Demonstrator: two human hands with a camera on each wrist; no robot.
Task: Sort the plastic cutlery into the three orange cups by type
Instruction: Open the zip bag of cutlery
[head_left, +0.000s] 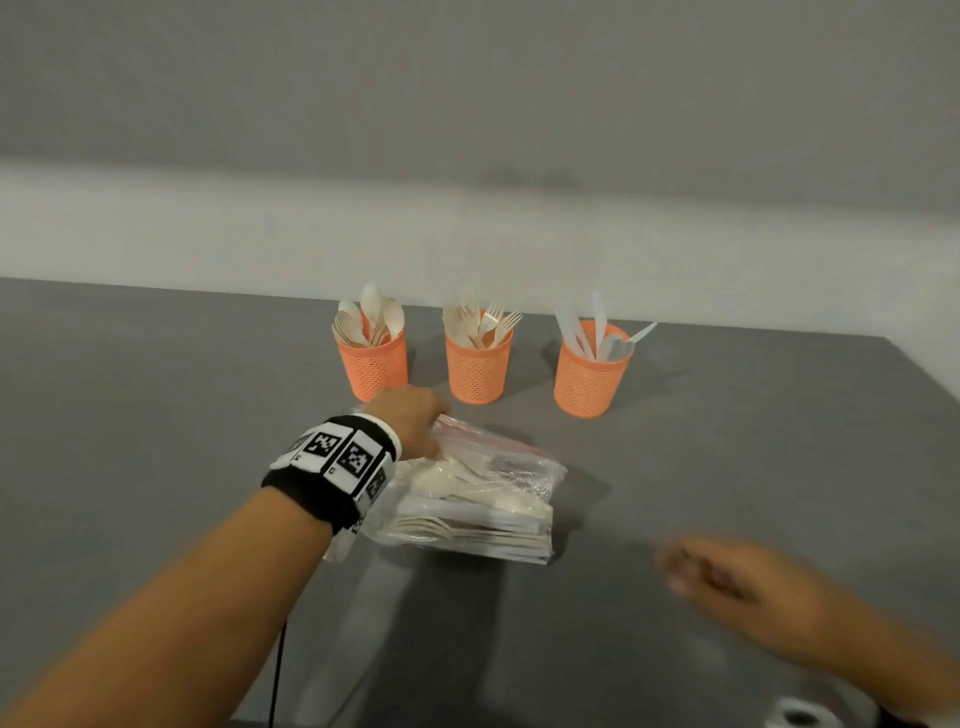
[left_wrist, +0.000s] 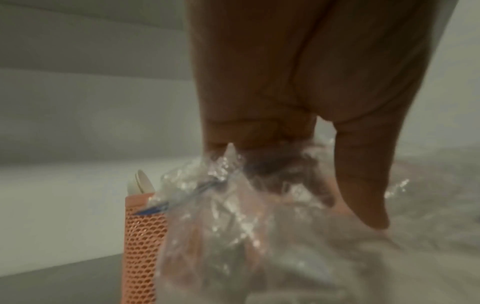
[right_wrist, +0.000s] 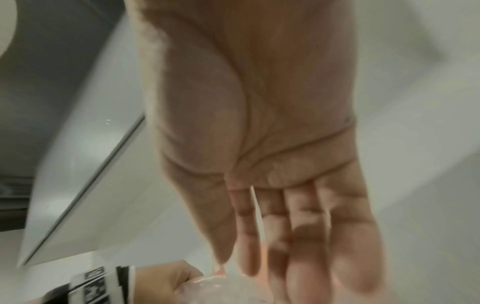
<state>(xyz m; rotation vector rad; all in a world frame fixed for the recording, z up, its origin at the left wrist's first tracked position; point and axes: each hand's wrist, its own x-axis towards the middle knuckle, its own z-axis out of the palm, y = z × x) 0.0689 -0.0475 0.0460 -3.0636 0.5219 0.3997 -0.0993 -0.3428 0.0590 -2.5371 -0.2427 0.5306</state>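
Observation:
Three orange mesh cups stand in a row at the back of the grey table. The left cup (head_left: 372, 359) holds spoons, the middle cup (head_left: 477, 362) holds forks, and the right cup (head_left: 588, 370) holds knives. In front of them lies a clear plastic bag (head_left: 485, 499) with more white cutlery inside. My left hand (head_left: 413, 423) grips the bag's top edge; in the left wrist view the fingers (left_wrist: 259, 131) curl round crumpled plastic (left_wrist: 228, 205) beside an orange cup (left_wrist: 144, 242). My right hand (head_left: 722, 574) hovers blurred to the bag's right, with fingers (right_wrist: 306, 236) straight and nothing in it.
The grey table (head_left: 156, 374) ends at a white wall behind the cups. A cable (head_left: 278, 675) hangs under my left forearm. A small white round object (head_left: 800, 719) shows at the bottom right edge.

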